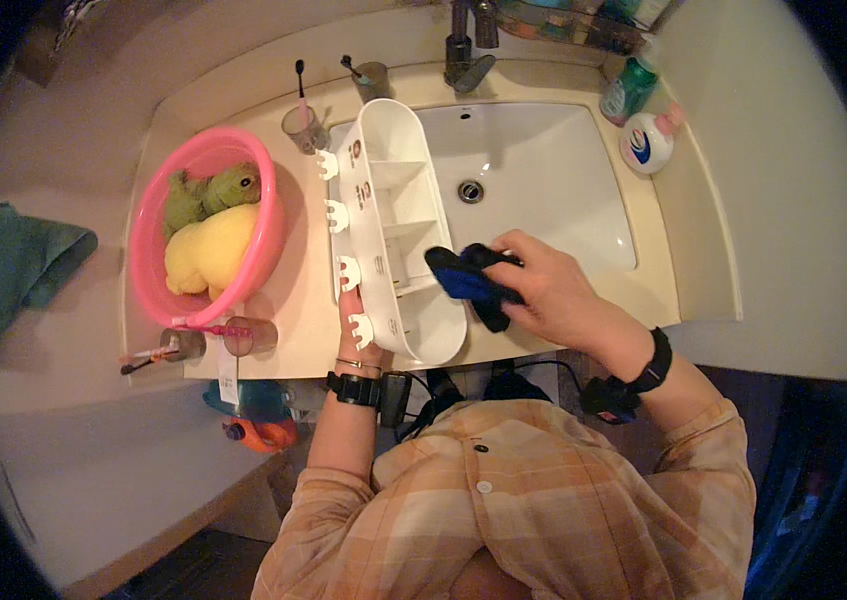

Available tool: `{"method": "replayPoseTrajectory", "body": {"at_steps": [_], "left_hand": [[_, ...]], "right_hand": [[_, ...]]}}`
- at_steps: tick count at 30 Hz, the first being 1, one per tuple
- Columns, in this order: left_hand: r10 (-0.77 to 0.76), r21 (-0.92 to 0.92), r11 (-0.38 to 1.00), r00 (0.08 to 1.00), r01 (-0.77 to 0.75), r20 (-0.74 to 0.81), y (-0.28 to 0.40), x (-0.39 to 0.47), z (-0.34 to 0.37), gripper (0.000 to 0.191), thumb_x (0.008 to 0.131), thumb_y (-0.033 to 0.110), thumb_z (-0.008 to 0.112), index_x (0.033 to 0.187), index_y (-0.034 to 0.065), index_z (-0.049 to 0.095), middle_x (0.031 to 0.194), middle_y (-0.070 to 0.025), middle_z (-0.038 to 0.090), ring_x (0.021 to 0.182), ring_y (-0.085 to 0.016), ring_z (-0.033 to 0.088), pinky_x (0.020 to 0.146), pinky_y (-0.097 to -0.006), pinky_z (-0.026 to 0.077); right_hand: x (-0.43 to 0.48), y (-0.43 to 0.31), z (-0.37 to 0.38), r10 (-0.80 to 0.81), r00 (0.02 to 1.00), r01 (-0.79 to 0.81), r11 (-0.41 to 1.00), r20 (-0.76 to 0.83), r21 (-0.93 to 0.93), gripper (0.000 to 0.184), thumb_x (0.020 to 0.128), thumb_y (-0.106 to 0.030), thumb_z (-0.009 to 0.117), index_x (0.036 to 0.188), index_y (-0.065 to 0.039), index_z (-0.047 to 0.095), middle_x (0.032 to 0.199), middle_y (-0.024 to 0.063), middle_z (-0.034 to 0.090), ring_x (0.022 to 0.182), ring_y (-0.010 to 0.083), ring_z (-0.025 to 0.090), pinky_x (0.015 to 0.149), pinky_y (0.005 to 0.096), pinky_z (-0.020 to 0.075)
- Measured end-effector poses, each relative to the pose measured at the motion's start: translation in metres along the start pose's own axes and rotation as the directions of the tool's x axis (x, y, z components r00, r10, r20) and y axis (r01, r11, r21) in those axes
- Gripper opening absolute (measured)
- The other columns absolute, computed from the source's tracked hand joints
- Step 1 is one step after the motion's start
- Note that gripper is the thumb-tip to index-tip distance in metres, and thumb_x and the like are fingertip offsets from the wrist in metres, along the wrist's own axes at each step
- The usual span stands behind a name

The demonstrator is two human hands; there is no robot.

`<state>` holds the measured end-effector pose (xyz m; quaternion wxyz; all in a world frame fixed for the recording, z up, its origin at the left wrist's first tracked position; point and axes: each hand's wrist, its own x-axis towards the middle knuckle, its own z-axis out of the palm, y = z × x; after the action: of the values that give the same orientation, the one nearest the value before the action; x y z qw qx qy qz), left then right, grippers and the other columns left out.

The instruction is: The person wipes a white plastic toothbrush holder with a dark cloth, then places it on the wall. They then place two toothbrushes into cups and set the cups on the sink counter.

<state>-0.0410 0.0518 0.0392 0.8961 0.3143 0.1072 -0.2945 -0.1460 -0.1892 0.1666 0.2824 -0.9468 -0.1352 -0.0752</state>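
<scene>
A long white plastic toothbrush rack (386, 232) with open compartments and several hook-like notches along its left side lies tilted over the left edge of the sink. My left hand (353, 309) holds it from the left and below; most of the fingers are hidden behind the rack. In my right hand (543, 281) is a bunched black-and-blue cloth (464, 279), its end just over the rack's right rim near the lower compartments. Whether the cloth touches the rim I cannot tell.
A pink basin (144, 247) with a green plush toy (205, 196) and a yellow one (209, 251) stands left. Cups with toothbrushes (305, 131) sit around the counter. A faucet (461, 60) rises behind the white sink (543, 180). Pump bottles (647, 142) stand at right.
</scene>
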Motion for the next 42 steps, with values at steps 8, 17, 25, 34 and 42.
{"method": "replayPoseTrajectory", "body": {"at_steps": [8,17,25,34,42], "left_hand": [[0.067,-0.217,0.976,0.981,-0.026,0.182,-0.033,0.002,0.006,0.066,0.096,0.059,0.042,0.141,0.0122,0.051,0.130,-0.0139,0.062,0.107,-0.032,0.066,0.089,-0.0473,0.058],[0.219,-0.043,0.973,0.967,-0.226,-0.132,-0.076,0.011,0.028,0.055,0.100,0.045,0.039,0.128,0.0019,0.058,0.121,-0.0193,0.065,0.106,-0.034,0.066,0.094,-0.0470,0.054],[0.270,0.077,0.957,0.956,-0.280,0.115,-0.100,-0.006,0.037,0.066,0.101,0.054,0.036,0.140,0.0017,0.046,0.134,-0.0197,0.057,0.117,-0.036,0.060,0.101,-0.0503,0.050],[0.190,-0.019,0.982,0.982,-0.190,0.017,-0.098,0.001,0.025,0.065,0.103,0.054,0.036,0.146,0.0052,0.041,0.137,-0.0153,0.055,0.120,-0.030,0.058,0.106,-0.0424,0.046],[0.137,0.055,0.989,0.991,-0.137,0.003,-0.073,0.006,0.040,0.073,0.100,0.063,0.035,0.146,0.0063,0.040,0.138,-0.0136,0.054,0.123,-0.031,0.055,0.106,-0.0437,0.046]], "right_hand": [[-0.012,0.021,-0.045,-0.046,0.981,0.081,0.980,-0.187,0.183,0.036,0.070,-0.006,0.072,0.105,-0.002,0.065,0.100,0.0158,0.063,0.087,0.0366,0.064,0.074,0.0415,0.0537],[-0.036,0.011,-0.021,-0.225,0.973,0.230,0.958,0.049,-0.174,0.043,0.070,-0.012,0.070,0.112,-0.001,0.064,0.110,0.0138,0.059,0.097,0.0286,0.057,0.076,0.0362,0.0529],[-0.040,0.023,-0.024,-0.500,0.857,0.488,0.865,0.125,0.117,0.057,0.074,-0.024,0.075,0.116,0.011,0.055,0.106,0.0190,0.061,0.099,0.0326,0.058,0.086,0.0378,0.0503],[-0.017,0.035,-0.003,-0.433,0.789,0.440,0.893,0.436,0.091,0.076,0.071,-0.044,0.081,0.112,0.013,0.052,0.110,0.0254,0.059,0.105,0.0393,0.057,0.091,0.0427,0.0488],[0.002,0.034,0.018,-0.390,0.847,0.286,0.907,0.362,0.310,0.068,0.074,-0.040,0.080,0.110,0.010,0.052,0.111,0.0285,0.059,0.107,0.0457,0.057,0.091,0.0484,0.0479]]}}
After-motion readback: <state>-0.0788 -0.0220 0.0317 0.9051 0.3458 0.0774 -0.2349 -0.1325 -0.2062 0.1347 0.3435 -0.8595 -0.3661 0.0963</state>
